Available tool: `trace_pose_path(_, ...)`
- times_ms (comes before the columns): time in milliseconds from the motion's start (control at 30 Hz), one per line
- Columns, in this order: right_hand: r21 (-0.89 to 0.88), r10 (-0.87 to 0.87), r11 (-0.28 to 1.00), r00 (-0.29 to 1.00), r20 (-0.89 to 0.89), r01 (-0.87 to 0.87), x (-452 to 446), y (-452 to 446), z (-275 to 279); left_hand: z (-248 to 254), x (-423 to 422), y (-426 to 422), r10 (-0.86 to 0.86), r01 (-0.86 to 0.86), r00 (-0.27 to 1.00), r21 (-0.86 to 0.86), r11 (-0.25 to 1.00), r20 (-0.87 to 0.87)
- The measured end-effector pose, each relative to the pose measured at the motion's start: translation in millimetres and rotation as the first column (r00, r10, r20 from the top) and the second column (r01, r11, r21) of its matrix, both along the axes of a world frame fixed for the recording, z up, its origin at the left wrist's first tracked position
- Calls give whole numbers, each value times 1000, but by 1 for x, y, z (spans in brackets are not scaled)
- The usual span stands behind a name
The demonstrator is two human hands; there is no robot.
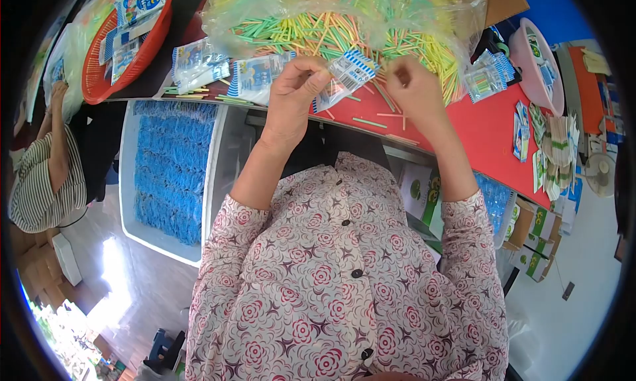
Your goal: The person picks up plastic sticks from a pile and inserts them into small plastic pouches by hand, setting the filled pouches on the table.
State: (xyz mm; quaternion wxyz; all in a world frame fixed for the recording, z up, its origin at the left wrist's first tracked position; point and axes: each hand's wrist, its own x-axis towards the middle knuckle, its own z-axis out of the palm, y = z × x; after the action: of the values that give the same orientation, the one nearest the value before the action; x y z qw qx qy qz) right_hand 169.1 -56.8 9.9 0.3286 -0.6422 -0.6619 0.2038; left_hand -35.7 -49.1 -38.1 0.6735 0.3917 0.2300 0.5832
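Observation:
My left hand (291,99) is closed on a small clear plastic packet (351,73) with blue and white stripes, pinched between thumb and fingers above the table edge. Just right of the packet, my right hand (416,89) has its fingers curled together in a pinch; anything between them is too small to make out. Behind both hands lies a big heap of thin coloured sticks (311,33), yellow, green and pink, partly under clear plastic film (265,3). More packets (255,76) lie left of my left hand, and several filled packets (489,76) lie to the right of my right hand.
A red basket (89,76) with packets stands at the left, a pink basket (555,103) at the right. Below the table edge is a white bin (127,202) of blue packets. Loose sticks lie on the red tabletop (483,136). Another person's striped sleeve (46,175) shows far left.

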Motion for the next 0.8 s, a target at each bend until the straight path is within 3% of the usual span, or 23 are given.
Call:
trace_pose_path(33, 0, -2, 1000, 1000, 1, 2, 3, 0, 6, -1, 1, 0, 2, -2, 1000, 3, 1000, -5)
trace_pose_path(67, -13, 1, 1000, 963, -268, -5, 7, 0, 12, -1, 3, -1, 3, -3, 1000, 5, 1000, -9)
trace_pose_path(133, -30, 0, 999, 685, -729, -32, 11, -1, 24, 0, 5, -2, 4, -4, 1000, 8, 1000, -14)
trace_pose_path(300, 55, 57, 998, 614, -787, -22, -7, -14, 41, 3, 5, -2, 2, -1, 999, 20, 1000, -39)
trace_pose_path(433, 131, 77, 991, 668, -740, 30, -24, -20, 41, 4, 10, -2, -1, 3, 999, 45, 999, -45)
trace_pose_path(567, 244, 208, 967, 772, -601, -70, -27, -16, 27, 5, 13, -2, -8, 10, 999, 53, 999, -46)
trace_pose_path(700, 169, 128, 986, 709, -693, -14, -31, -15, 28, 7, 17, -3, -12, 18, 997, 74, 997, -79)
trace_pose_path(800, -104, -10, 981, 495, -869, -163, -23, -9, 26, 14, 20, -7, 6, 1, 995, 73, 997, -100)
